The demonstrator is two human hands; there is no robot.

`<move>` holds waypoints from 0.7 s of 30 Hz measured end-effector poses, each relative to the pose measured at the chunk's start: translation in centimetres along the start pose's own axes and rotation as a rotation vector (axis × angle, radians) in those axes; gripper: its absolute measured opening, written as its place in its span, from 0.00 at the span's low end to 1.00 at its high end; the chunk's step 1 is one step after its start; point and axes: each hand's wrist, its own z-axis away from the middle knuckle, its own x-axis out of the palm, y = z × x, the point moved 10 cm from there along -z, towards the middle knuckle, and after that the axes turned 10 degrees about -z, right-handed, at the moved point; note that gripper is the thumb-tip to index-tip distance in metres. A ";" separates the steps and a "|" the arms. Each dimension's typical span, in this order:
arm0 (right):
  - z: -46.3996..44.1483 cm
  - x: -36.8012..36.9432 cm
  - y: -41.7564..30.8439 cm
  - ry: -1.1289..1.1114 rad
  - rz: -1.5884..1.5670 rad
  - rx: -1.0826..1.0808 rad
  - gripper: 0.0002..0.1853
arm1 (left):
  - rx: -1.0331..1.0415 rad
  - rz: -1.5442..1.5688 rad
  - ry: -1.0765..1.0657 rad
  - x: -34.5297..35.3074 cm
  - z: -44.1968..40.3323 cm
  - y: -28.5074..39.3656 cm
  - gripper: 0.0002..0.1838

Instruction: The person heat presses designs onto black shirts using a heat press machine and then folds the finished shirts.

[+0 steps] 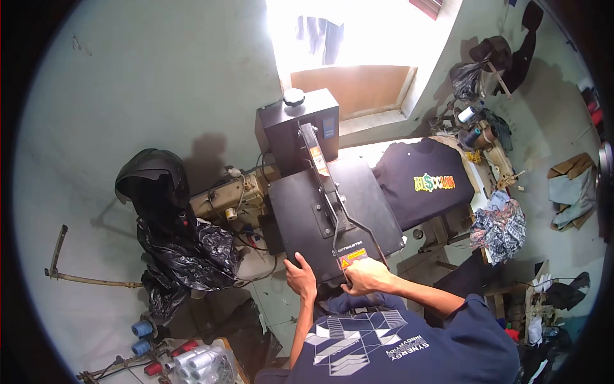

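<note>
A black heat press [300,198] with a long lever arm stands in front of me. My right hand [369,276] is wrapped round the press handle [361,224] at its front end, beside a yellow-orange warning label. At the front left edge of the upper plate is my left hand [300,276], its thumb and fingers apart; whether it touches the plate I cannot tell. To the right of the press lies a dark T-shirt [416,201] with colourful lettering printed on it. Whatever lies under the press plate is hidden.
A sewing machine [240,197] sits left of the press, near a dark helmet [153,169] and black plastic bags [192,249]. Thread cones [201,358] stand at lower left. A bundle of patterned cloth [502,224] is on the right, below another machine [502,157].
</note>
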 end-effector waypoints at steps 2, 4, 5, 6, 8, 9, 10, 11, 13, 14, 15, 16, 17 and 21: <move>0.0 0.3 0.4 0.033 0.003 0.005 0.22 | -0.011 -0.013 -0.013 0.1 0.0 -0.1 0.33; 0.2 0.1 0.2 0.025 0.018 0.010 0.22 | -0.010 -0.012 -0.021 0.6 0.0 -0.5 0.34; 0.2 0.1 0.3 0.027 0.025 0.028 0.22 | -0.009 -0.010 -0.026 0.9 0.0 -0.7 0.35; 0.2 0.1 0.3 0.035 0.034 0.029 0.22 | -0.009 -0.004 -0.064 1.2 -0.1 -0.8 0.36; 0.1 0.3 0.5 0.057 0.051 0.040 0.22 | -0.005 -0.005 -0.064 1.2 -0.2 -0.7 0.36; 0.2 0.2 0.4 0.066 0.049 0.037 0.22 | -0.002 -0.004 -0.058 1.0 -0.2 -0.6 0.36; 0.3 0.0 0.3 0.076 0.048 0.034 0.22 | 0.014 -0.002 -0.026 0.6 -0.1 -0.4 0.36; 0.3 -0.1 0.1 0.075 0.074 0.027 0.21 | 0.010 -0.003 -0.030 0.6 0.0 -0.4 0.36; 0.3 -0.3 -0.1 0.119 0.085 0.019 0.21 | -0.012 0.010 -0.065 0.2 0.1 -0.2 0.35; 0.5 -0.4 -0.1 0.117 0.080 0.033 0.19 | -0.008 0.013 -0.066 0.2 0.1 -0.1 0.35; 0.4 -0.2 0.0 0.102 0.083 0.028 0.19 | 0.001 0.016 -0.049 0.4 0.1 -0.3 0.35; 0.2 0.1 0.1 0.090 0.085 0.022 0.18 | 0.012 0.019 -0.029 0.8 0.0 -0.7 0.35; 0.3 0.0 0.1 0.096 0.076 0.029 0.18 | 0.017 0.026 -0.014 1.3 -0.1 -1.0 0.35; 0.4 -0.2 0.2 0.101 0.078 0.036 0.17 | -0.007 0.034 -0.049 0.4 0.1 -0.3 0.35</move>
